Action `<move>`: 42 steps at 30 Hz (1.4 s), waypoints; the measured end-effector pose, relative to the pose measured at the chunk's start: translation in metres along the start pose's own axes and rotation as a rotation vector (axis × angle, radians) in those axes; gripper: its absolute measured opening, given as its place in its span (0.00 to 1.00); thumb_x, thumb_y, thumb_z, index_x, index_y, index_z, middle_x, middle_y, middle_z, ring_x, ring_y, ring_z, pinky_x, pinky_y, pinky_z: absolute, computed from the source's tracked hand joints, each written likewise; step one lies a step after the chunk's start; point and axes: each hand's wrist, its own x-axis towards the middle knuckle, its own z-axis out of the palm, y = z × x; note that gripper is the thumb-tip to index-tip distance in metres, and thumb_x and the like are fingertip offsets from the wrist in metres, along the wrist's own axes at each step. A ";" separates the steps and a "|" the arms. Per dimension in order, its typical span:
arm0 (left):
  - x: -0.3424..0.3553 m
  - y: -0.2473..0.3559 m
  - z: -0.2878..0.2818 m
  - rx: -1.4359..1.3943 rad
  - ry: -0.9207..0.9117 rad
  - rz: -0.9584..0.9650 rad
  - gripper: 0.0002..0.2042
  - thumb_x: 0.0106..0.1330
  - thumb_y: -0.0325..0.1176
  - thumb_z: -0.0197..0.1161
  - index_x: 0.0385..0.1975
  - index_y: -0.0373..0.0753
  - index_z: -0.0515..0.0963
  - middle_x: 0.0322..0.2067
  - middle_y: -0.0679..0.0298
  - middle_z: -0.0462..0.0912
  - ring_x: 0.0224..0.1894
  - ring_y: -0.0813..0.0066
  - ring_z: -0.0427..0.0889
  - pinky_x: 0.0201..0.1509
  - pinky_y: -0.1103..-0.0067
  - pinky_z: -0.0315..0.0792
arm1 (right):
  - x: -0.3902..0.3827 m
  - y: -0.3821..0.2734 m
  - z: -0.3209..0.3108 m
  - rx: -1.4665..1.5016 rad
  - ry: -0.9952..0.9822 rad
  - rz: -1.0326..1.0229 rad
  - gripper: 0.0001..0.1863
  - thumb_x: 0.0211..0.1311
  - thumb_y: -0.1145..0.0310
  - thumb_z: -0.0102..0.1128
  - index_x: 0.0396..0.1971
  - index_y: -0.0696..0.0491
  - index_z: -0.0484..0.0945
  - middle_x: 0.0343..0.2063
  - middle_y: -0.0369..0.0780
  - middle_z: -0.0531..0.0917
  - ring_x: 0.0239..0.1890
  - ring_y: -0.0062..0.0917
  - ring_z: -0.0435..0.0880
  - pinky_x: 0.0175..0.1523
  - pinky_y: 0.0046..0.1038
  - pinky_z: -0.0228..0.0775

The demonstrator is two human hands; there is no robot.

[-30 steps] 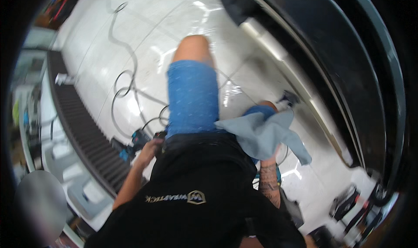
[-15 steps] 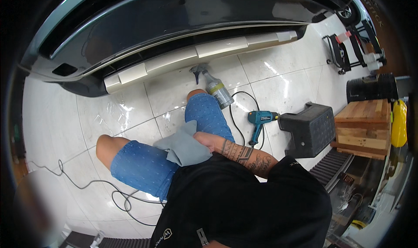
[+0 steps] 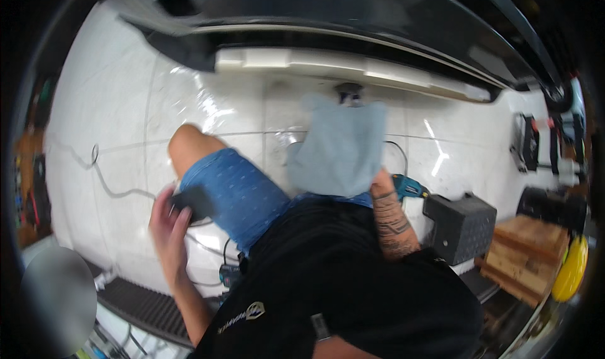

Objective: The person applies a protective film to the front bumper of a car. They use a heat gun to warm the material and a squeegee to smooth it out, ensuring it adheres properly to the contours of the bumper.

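Observation:
At the left, beside my bare knee and denim shorts, my left hand (image 3: pixel 167 225) grips a small black flat piece (image 3: pixel 196 201) between thumb and fingers. Blur hides its exact kind. My right hand (image 3: pixel 380 184) is closed on the lower right edge of a grey-blue cloth (image 3: pixel 340 148), which is spread out in front of my lap. Behind the cloth's top edge shows the dark head of a spray bottle (image 3: pixel 350 94); the cloth hides its body. Just right of my right hand lies a teal heat gun (image 3: pixel 408 186), partly covered by that hand and forearm.
A dark car body (image 3: pixel 353 12) with a pale lower trim (image 3: pixel 328 64) spans the far side. To the right stand a black step stool (image 3: pixel 463 227), a wooden box (image 3: pixel 526 252) and a yellow object (image 3: pixel 570 271). A cable (image 3: pixel 116 186) runs over the tiles at left.
The crumpled cloth on my lap has been raised and spread forward by my right hand. My left hand has come into view with the black piece. The view has shifted left.

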 end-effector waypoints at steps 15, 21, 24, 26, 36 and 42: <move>0.089 -0.058 0.149 -1.098 -0.290 -0.128 0.22 0.70 0.37 0.52 0.62 0.37 0.62 0.57 0.58 0.69 0.57 0.66 0.71 0.59 0.70 0.68 | 0.063 -0.227 0.134 -0.980 -0.251 -1.171 0.21 0.45 0.68 0.66 0.43 0.54 0.79 0.39 0.42 0.77 0.43 0.29 0.78 0.51 0.35 0.68; 0.085 -0.072 0.164 -1.113 -0.300 -0.166 0.21 0.69 0.37 0.53 0.59 0.37 0.65 0.56 0.58 0.71 0.54 0.66 0.73 0.58 0.72 0.68 | 0.013 -0.145 0.099 -0.158 0.040 -0.799 0.11 0.53 0.73 0.63 0.37 0.57 0.77 0.40 0.41 0.76 0.39 0.29 0.77 0.47 0.26 0.68; 0.062 -0.072 0.160 -0.810 -0.419 -0.259 0.20 0.69 0.37 0.53 0.58 0.37 0.67 0.55 0.58 0.72 0.53 0.66 0.74 0.57 0.73 0.69 | 0.014 -0.101 0.095 -0.066 0.172 -0.693 0.11 0.53 0.74 0.62 0.37 0.58 0.75 0.41 0.42 0.77 0.41 0.31 0.78 0.47 0.27 0.69; 0.064 -0.052 0.136 0.385 -0.886 -0.081 0.13 0.67 0.32 0.56 0.48 0.34 0.73 0.45 0.60 0.78 0.46 0.70 0.76 0.51 0.76 0.71 | 0.014 -0.089 0.061 -0.076 0.183 -0.690 0.08 0.52 0.76 0.59 0.34 0.59 0.73 0.40 0.43 0.77 0.40 0.32 0.79 0.47 0.28 0.69; 0.080 0.031 0.213 0.454 -0.607 0.618 0.08 0.63 0.26 0.59 0.36 0.31 0.68 0.25 0.49 0.76 0.27 0.53 0.77 0.33 0.69 0.69 | 0.014 -0.067 0.027 0.735 -0.003 -0.328 0.25 0.49 0.68 0.65 0.48 0.57 0.69 0.45 0.41 0.77 0.47 0.26 0.76 0.55 0.25 0.65; 0.098 -0.021 0.279 0.065 -0.603 0.734 0.21 0.57 0.19 0.57 0.52 0.35 0.63 0.46 0.48 0.73 0.30 0.59 0.79 0.39 0.75 0.73 | 0.015 -0.065 0.030 0.621 0.181 -0.235 0.25 0.54 0.67 0.66 0.52 0.58 0.72 0.44 0.40 0.80 0.46 0.21 0.77 0.52 0.25 0.68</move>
